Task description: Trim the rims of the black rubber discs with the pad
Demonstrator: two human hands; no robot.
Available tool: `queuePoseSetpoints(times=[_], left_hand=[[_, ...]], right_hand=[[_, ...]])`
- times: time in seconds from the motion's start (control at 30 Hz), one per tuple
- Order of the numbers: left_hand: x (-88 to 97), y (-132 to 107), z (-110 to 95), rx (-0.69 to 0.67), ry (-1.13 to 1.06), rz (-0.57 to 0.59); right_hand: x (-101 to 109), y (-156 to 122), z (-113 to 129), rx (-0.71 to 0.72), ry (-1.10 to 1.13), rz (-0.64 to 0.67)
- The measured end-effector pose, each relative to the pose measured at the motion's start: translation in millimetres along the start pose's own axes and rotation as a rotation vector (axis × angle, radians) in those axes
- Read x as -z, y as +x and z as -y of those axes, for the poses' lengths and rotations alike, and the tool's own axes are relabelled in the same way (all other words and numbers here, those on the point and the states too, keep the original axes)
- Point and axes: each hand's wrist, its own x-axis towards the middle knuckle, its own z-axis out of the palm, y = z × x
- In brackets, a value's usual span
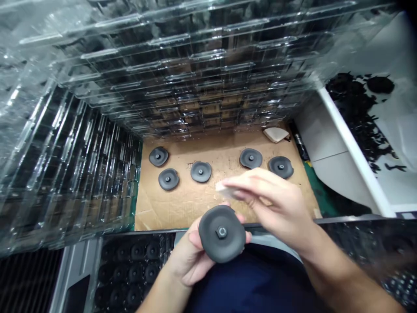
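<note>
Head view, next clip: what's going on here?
A person holds a dark round disc in the left hand, with its centre hub facing up, close to the body. The right hand hovers just above it, pinching a small white piece that is too blurred to identify. Five similar discs lie apart on a sheet of cardboard beyond the hands. Stacks of clear plastic trays rise behind and to the left. A black tray at lower left holds more discs.

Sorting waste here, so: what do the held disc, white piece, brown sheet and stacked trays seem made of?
Disc: matte dark grey, probably rubber or plastic, metal-looking hub. White piece: too blurred to tell. Sheet: brown matte cardboard, creased edge. Trays: clear glossy plastic, glinting.
</note>
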Motion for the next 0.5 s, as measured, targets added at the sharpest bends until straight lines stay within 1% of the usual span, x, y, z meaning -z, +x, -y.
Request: queuePoseSetpoints(times=[0.03,0.07,0.1,0.13,0.17,0.23,0.33,0.4,0.5], left_hand=[[-0.5,-1,-2,-0.006,-0.026,0.009],[-0.9,-2,-3,-0.01,-0.052,0.015],[-1.2,-4,-4,-0.014,-0.071,0.016],[-1.3,-4,-5,-0.013,-0.081,0.018],[-1.2,-5,-6,-0.022,-0.089,0.018],[-0.4,-5,-5,-0.029,-0.096,0.001],[1.9,-5,-4,-0.031,-0.085,-0.03],[3.8,-4,-3,-0.038,-0.08,-0.023],[6.6,-3,-2,-0.066,-0.107,0.008]], right_hand=[[0,-5,-10,-0.135,-0.033,-0.032],[-2,-11,-21,-0.253,-0.059,-0.034],[-5,-19,-32,-0.342,-0.075,-0.006],[-10,-29,-42,-0.4,-0.09,0.027],[-16,-39,-51,-0.43,-0.107,0.046],[-29,-59,-66,-0.448,-0.155,0.024],[-46,-81,-76,-0.45,-0.242,-0.038],[-53,-88,-77,-0.434,-0.277,-0.043],[-56,-87,-77,-0.417,-0.307,-0.042]])
